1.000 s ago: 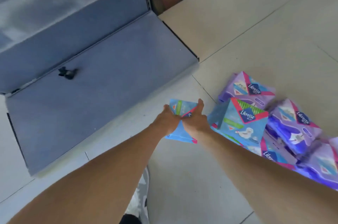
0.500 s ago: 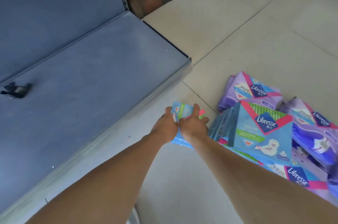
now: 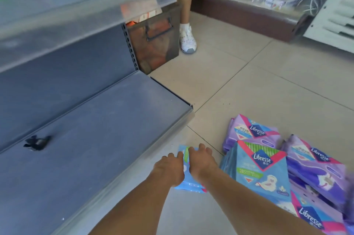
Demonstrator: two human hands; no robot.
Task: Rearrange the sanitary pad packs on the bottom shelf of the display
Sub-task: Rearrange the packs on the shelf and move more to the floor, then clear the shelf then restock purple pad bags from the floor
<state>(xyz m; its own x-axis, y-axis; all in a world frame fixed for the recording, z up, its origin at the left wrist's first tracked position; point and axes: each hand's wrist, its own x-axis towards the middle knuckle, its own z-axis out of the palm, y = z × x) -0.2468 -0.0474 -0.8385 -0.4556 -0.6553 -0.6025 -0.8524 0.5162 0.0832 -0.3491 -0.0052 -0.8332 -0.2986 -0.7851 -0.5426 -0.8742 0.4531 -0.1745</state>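
Operator limbs: two bare forearms, two bare hands.
Left hand (image 3: 169, 170) and right hand (image 3: 202, 164) without gloves, rings or watch; forearms unsleeved to the frame edge; no markings visible.

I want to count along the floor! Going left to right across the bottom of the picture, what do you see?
Small black clip on the grey metal bottom shelf → left hand → right hand, both on a small blue pad pack → big blue Libresse pack → purple Libresse pack.
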